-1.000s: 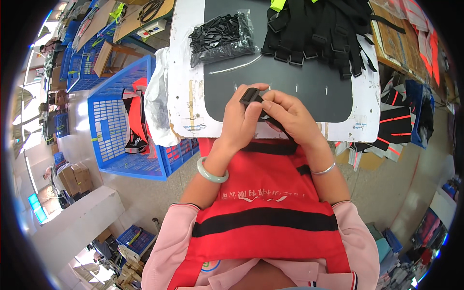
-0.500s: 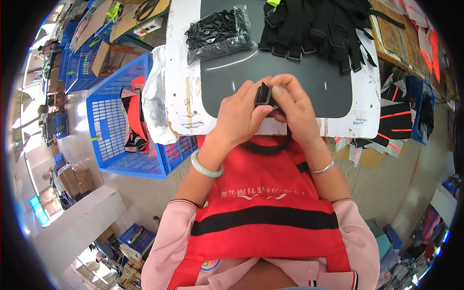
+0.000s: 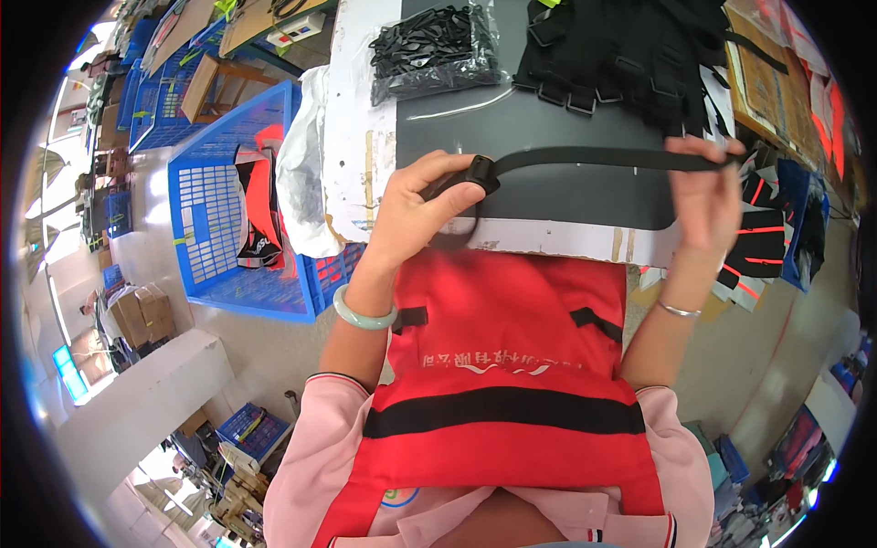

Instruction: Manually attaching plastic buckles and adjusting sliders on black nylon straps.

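Note:
A black plastic buckle (image 3: 482, 173) is pinched between the thumb and fingers of my left hand (image 3: 422, 203), above the near edge of the table. From it a black webbing strap (image 3: 594, 158) stretches across to the right. My right hand (image 3: 702, 187), slightly blurred, grips the strap near its far end, with the fingers closed over it. Another length of the strap hangs in a loop below my left hand. Beyond my hands lie a clear bag of small black plastic parts (image 3: 434, 50) and a pile of black straps with buckles (image 3: 630, 59).
The table (image 3: 352, 137) has a white border and a dark grey middle. At its left stands a blue plastic crate (image 3: 242, 306) holding red and black fabric, beside a white plastic sheet (image 3: 306, 173). Black and orange-striped pieces (image 3: 763, 237) sit off the right edge.
My hands were together around the buckle. My right hand has since moved far right, drawing the strap out straight, while my left hand has shifted a little left with the buckle.

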Tool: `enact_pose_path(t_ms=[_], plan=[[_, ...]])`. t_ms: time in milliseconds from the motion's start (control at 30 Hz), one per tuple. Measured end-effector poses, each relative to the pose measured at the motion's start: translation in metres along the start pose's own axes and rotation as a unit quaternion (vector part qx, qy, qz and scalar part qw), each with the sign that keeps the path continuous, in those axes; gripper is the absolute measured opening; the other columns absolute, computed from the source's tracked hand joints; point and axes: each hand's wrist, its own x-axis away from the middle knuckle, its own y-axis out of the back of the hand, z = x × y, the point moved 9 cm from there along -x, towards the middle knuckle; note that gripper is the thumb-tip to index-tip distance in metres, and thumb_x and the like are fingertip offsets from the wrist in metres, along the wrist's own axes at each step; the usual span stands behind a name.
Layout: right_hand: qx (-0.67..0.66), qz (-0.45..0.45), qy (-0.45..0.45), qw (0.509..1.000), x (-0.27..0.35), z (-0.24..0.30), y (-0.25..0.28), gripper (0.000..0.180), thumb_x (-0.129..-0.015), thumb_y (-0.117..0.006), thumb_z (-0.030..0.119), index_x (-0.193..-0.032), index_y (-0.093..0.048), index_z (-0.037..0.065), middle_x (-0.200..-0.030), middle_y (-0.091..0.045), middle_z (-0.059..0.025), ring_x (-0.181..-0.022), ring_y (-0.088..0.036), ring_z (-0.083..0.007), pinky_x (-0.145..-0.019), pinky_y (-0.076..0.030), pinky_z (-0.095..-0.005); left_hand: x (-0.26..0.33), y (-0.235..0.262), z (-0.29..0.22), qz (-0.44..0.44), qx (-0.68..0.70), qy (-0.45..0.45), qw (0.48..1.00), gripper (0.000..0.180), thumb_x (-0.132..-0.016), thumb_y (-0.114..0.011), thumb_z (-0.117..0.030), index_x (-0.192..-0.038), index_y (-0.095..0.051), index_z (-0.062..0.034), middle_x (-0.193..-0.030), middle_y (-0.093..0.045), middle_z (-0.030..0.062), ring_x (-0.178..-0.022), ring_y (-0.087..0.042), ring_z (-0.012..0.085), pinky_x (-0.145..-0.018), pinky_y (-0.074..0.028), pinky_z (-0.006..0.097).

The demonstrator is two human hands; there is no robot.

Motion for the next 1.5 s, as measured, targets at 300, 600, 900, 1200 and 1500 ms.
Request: enact_pose_path(t_ms=[300,600,900,1200,1500], plan=[[0.372,-0.080,-0.139,0.914,0.014,-0.076,-0.017,0.016,-0.093,-0.058,0.024,-0.091,-0.058,0.008,-0.065,-0.045,0.0057,-0.048,-0.033,-0.0010,-0.042,-0.024,-0.0188,-0.008,-0.030,-0.006,0.043,0.006,-0.038,0.998,0.029,-0.076,-0.073,-0.009,-0.100,-0.063,0.0045,-0.087,-0.059,0.0048,-0.077,-0.057,0.0113,-0.069,-0.046,0.024],[0.631,0.138,-0.206,0.735,0.026,-0.133,-0.054,0.024,-0.087,-0.057,0.021,-0.075,-0.051,0.001,-0.058,-0.047,-0.0052,-0.054,-0.038,-0.0102,-0.050,-0.034,-0.0279,-0.001,-0.040,-0.024,0.090,-0.178,-0.091,0.976,0.034,-0.069,-0.077,-0.013,-0.098,-0.065,-0.0007,-0.081,-0.063,0.0100,-0.069,-0.061,0.0211,-0.062,-0.048,0.028],[0.625,0.108,-0.075,0.769,0.026,-0.131,-0.053,0.030,-0.095,-0.049,0.030,-0.086,-0.051,0.001,-0.068,-0.053,-0.0130,-0.059,-0.049,-0.0255,-0.057,-0.041,-0.0355,0.000,-0.047,-0.016,0.056,-0.109,-0.094,0.988,0.035,-0.068,-0.078,-0.013,-0.099,-0.065,-0.0036,-0.079,-0.061,0.0082,-0.068,-0.060,0.0194,-0.061,-0.047,0.029],[0.747,0.161,-0.125,0.633,0.030,-0.134,-0.059,0.025,-0.092,-0.051,0.025,-0.080,-0.049,0.003,-0.068,-0.057,-0.0159,-0.064,-0.054,-0.0363,-0.057,-0.041,-0.0425,0.006,-0.037,-0.009,0.018,-0.147,-0.093,0.985,0.035,-0.067,-0.079,-0.016,-0.097,-0.065,-0.0049,-0.081,-0.062,0.0074,-0.071,-0.061,0.0217,-0.064,-0.048,0.030],[0.746,0.159,-0.106,0.637,0.032,-0.123,-0.066,0.023,-0.090,-0.051,0.022,-0.077,-0.049,0.003,-0.064,-0.056,-0.0158,-0.060,-0.054,-0.0360,-0.053,-0.041,-0.0430,0.010,-0.044,-0.025,0.042,-0.209,-0.130,0.968,0.036,-0.065,-0.079,-0.015,-0.098,-0.067,-0.0086,-0.076,-0.059,0.0069,-0.067,-0.058,0.0231,-0.060,-0.047,0.031]])
